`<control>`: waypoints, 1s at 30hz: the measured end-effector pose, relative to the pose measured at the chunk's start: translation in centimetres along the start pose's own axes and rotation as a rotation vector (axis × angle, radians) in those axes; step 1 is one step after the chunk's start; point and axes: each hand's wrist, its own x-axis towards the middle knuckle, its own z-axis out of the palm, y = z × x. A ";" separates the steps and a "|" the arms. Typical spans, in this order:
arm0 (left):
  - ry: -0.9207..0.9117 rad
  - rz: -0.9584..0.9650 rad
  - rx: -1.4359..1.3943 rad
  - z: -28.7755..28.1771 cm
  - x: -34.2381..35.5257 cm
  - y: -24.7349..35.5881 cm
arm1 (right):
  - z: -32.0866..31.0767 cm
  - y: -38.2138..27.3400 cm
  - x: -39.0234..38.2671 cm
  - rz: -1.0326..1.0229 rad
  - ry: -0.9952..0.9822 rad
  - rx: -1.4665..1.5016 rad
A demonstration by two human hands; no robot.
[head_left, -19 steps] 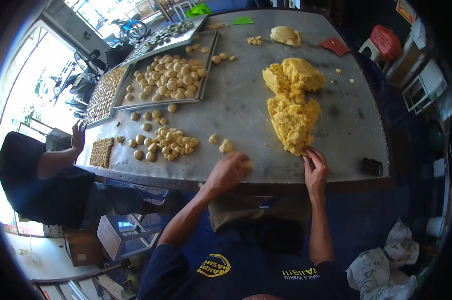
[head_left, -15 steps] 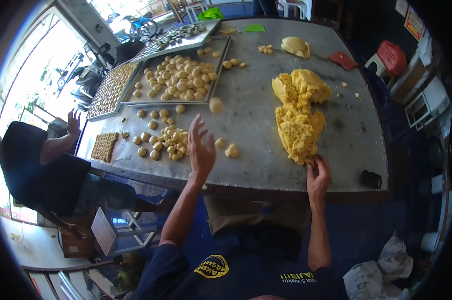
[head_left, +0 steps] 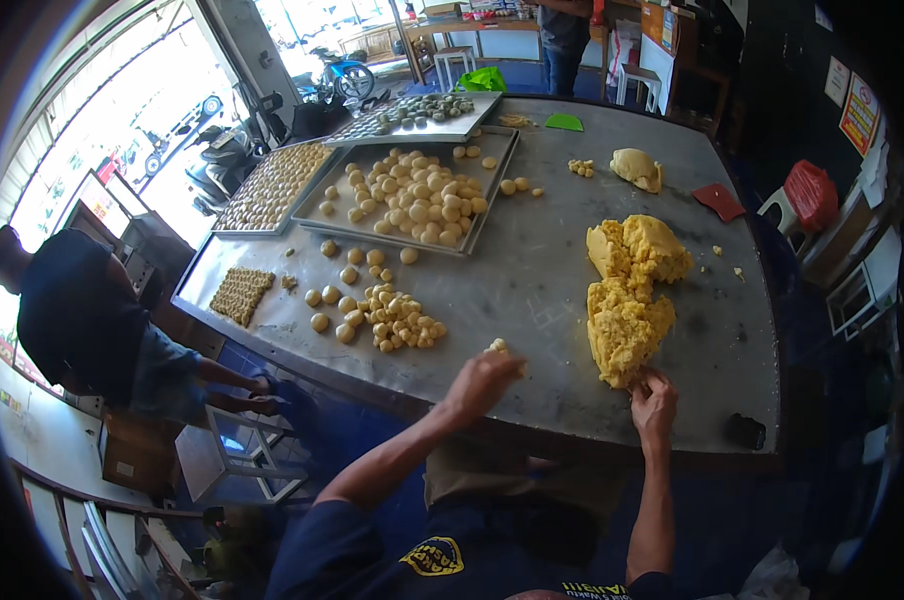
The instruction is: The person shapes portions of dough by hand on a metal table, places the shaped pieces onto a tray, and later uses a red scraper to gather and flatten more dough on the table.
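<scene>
A crumbly yellow dough mass (head_left: 632, 325) lies in a long heap on the metal table (head_left: 532, 260). At its near end my right hand (head_left: 654, 402) is closed, thumb and fingers pinching the dough's tip. My left hand (head_left: 484, 386) is low over the table near its front edge, fingers curled round a small dough lump; another pale dough lump (head_left: 498, 346) shows just past its fingertips. The curled fingers partly hide what they grip. Farther left lie a pile of small dough pieces (head_left: 400, 318) and several round dough balls (head_left: 347, 304).
A tray (head_left: 495, 190) heaped with dough balls stands at the back left, beside trays of flattened balls (head_left: 272, 188) and greenish ones (head_left: 437, 108). A textured brown slab (head_left: 241, 295), paler dough (head_left: 636, 170), a red scraper (head_left: 719, 204) and a black object (head_left: 745, 431) share the table. A person (head_left: 92, 310) is at left.
My left hand has gone from open and raised near the tray to curled at the small lumps. The ball in mid-air by the tray is gone from there. The view has tilted up.
</scene>
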 end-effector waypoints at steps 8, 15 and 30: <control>0.041 0.107 0.395 3.9 4.2 2.4 | 0.4 -1.9 -4.2 -0.152 0.067 -0.295; -0.023 0.115 0.394 7.9 6.5 -0.5 | -2.1 -0.3 -2.3 0.100 0.044 -0.161; 0.140 0.351 0.694 9.1 4.3 -1.6 | -1.1 -0.3 -2.3 0.016 0.107 -0.180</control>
